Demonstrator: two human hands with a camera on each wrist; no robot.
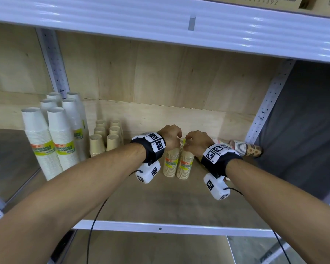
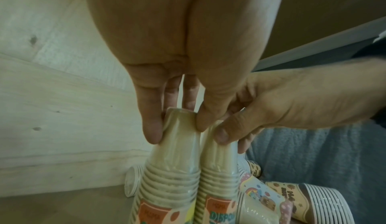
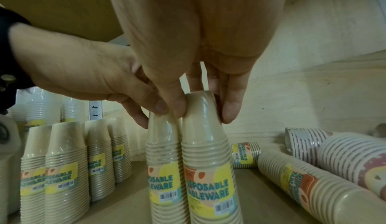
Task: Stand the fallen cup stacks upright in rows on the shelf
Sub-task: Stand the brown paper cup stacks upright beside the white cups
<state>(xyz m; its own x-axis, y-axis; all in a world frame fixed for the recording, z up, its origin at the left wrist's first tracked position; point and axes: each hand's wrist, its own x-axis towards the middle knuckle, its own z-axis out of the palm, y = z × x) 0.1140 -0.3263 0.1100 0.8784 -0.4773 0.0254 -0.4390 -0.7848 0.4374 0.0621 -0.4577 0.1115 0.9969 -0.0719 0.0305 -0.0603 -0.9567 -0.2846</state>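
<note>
Two beige cup stacks stand upright side by side mid-shelf, each wrapped in clear film with a yellow label. My left hand (image 1: pixel 174 139) (image 2: pixel 177 128) pinches the top of the left stack (image 1: pixel 171 162) (image 2: pixel 173 164) between thumb and fingers. My right hand (image 1: pixel 189 142) (image 3: pixel 203 112) grips the top of the right stack (image 1: pixel 185 164) (image 3: pixel 208 153) the same way. The two hands touch. To the right lie fallen stacks: a beige one (image 3: pixel 313 183), patterned ones (image 1: pixel 244 147) (image 3: pixel 351 155), and a short beige one (image 3: pixel 246 155) by the back wall.
Tall white cup stacks (image 1: pixel 51 138) stand in rows at the far left, with shorter beige stacks (image 1: pixel 105 138) in rows beside them. The white shelf edge (image 1: pixel 160 228) runs in front, a perforated post (image 1: pixel 265 111) at right, the upper shelf (image 1: pixel 160 20) overhead.
</note>
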